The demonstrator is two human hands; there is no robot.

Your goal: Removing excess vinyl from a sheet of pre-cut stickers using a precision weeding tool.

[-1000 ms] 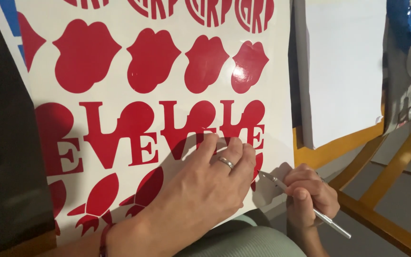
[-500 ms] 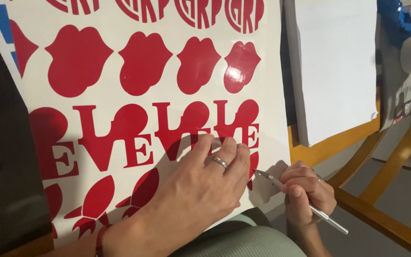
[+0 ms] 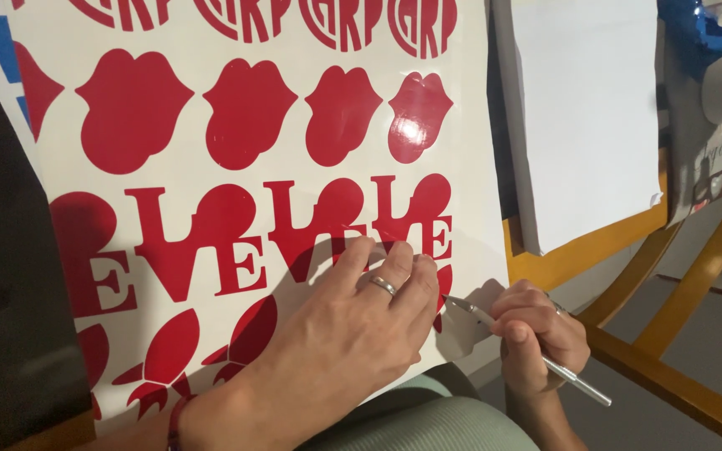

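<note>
A white sheet [image 3: 211, 179] covered in glossy red cut-out shapes fills the view from centre to 10 o'clock. The left hand [image 3: 353, 334] lies flat on it at 6 o'clock, fingers together (a ring on one), hiding some red shapes. At 4 o'clock the right hand [image 3: 536, 334] is closed around a thin metal tool [image 3: 528, 347], its tip touching the sheet's right edge beside the left fingertips. A blank white sheet [image 3: 587, 117] hangs at 2 o'clock; a wooden chair frame [image 3: 678, 334] sits at 4 o'clock.
</note>
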